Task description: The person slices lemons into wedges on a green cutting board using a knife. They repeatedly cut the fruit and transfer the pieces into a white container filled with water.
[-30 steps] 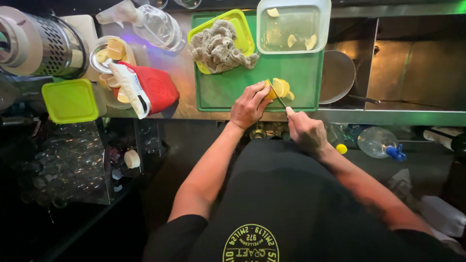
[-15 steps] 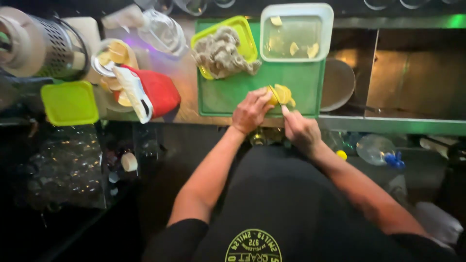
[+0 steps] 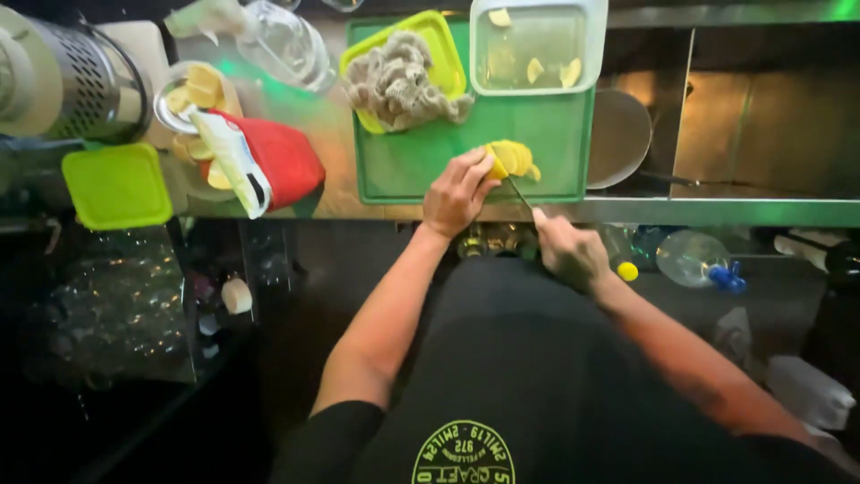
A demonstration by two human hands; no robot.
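Left hand [image 3: 457, 193] curled over yellow lemon slices [image 3: 512, 159], fingertips pinning them near the front right edge of the green cutting board [image 3: 421, 161]. Right hand [image 3: 569, 254] closed round a knife [image 3: 520, 193], off the counter edge. Bare board left of slices.

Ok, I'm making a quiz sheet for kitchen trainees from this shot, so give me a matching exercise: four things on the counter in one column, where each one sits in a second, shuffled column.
Things:
1. yellow fruit slices
2. grey-brown cloth
3. clear tub
4. lime-green lid

Places:
A. far left, at the counter's near edge
B. at the cutting board's far right corner
C. under the left hand's fingers, on the green cutting board
D. heaped in the lime-green tray

Pairs: 1-C, 2-D, 3-B, 4-A
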